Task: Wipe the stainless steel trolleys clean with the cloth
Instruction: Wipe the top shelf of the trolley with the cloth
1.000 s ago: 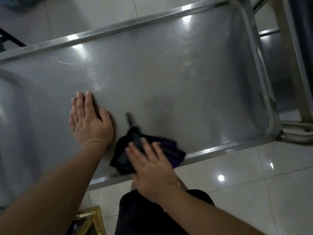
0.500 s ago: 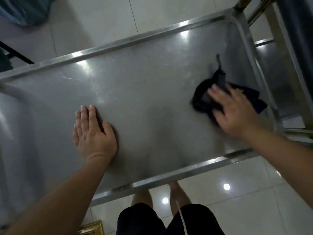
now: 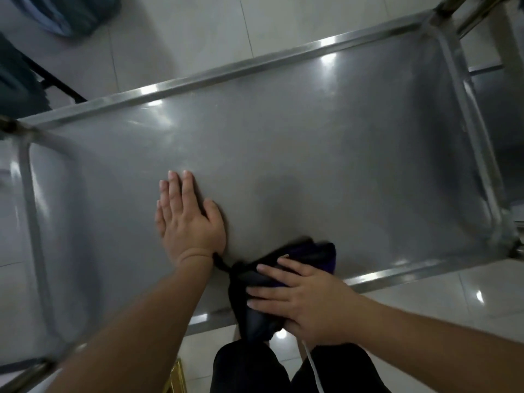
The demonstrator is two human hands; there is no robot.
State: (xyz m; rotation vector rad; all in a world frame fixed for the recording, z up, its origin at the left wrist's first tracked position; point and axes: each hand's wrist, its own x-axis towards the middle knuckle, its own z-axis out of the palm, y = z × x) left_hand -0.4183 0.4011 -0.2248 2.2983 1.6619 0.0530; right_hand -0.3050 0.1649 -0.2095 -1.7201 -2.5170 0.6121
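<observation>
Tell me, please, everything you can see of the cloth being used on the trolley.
The cloth is dark, black with a purple patch showing at its far right side, soft and bunched up. It lies at the near edge of the trolley tray, draped over the near rim. The right hand presses it flat with straight fingers. A thin twisted tail trails toward the left hand wrist.

Floor (image 3: pixel 425 330): glossy pale tiles with thin grout lines, reflecting ceiling-light spots; blue-green fabric bundle (image 3: pixel 71 15) at top left; gold-coloured frame corner (image 3: pixel 177 377) on the floor at bottom edge.
</observation>
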